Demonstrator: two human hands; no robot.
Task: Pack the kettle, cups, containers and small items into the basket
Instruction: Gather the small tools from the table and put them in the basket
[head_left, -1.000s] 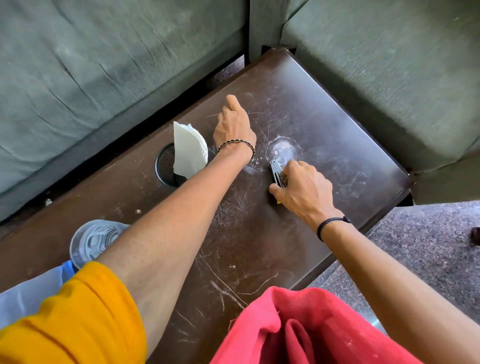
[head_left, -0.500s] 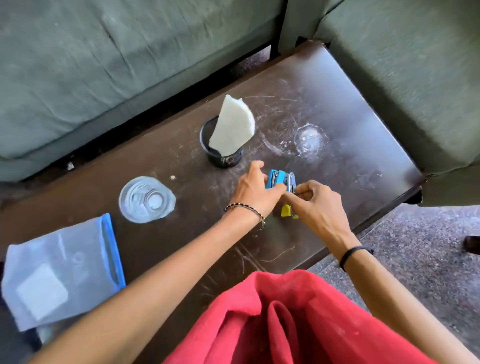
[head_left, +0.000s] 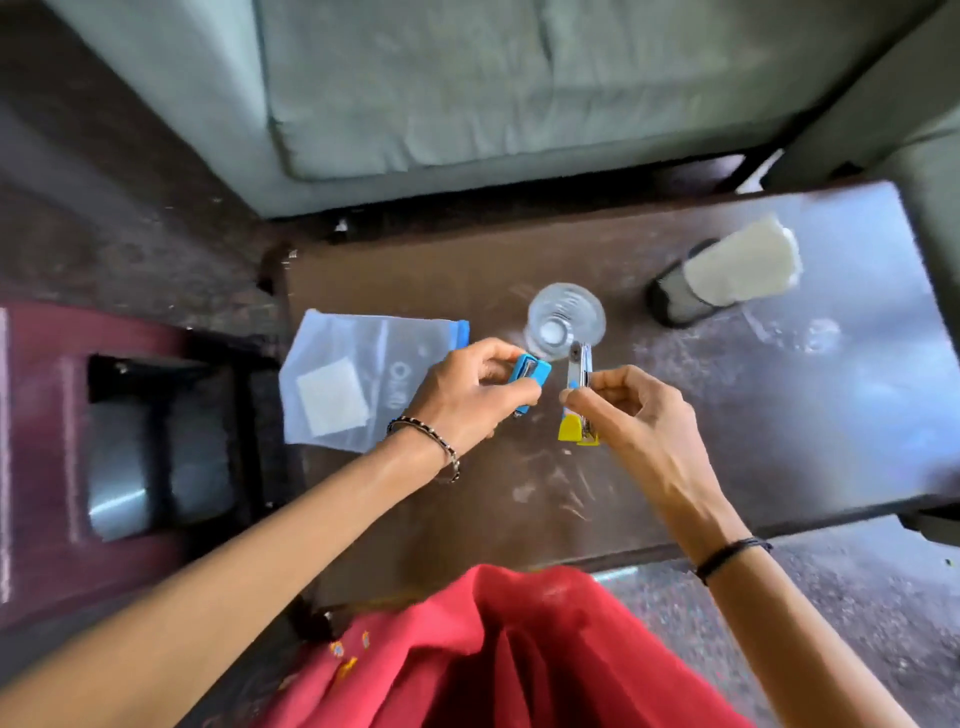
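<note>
Basket (head_left: 47, 457), I think, is the maroon frame off the left end of the surface (head_left: 727, 415), with something metallic down inside, maybe the kettle; too blurred to say for sure. Sofa (head_left: 467, 88) runs along the far side. On the surface, still to pack: clear zip bag (head_left: 363, 379) with a white pad in it at the left end, clear cup (head_left: 566, 319) upright just beyond my hands, black mesh holder (head_left: 680, 301) with a white napkin (head_left: 743, 267) farther right. My left hand (head_left: 467, 400) is closed around a small blue stapler (head_left: 530, 376); my right hand (head_left: 623, 410) pinches a yellow and metal one (head_left: 579, 400), both lifted off the surface. Judgement: roughly midway at best, several items left. Path left to the basket crosses over the zip bag; cup sits close to my knuckles, easy to knock.
</note>
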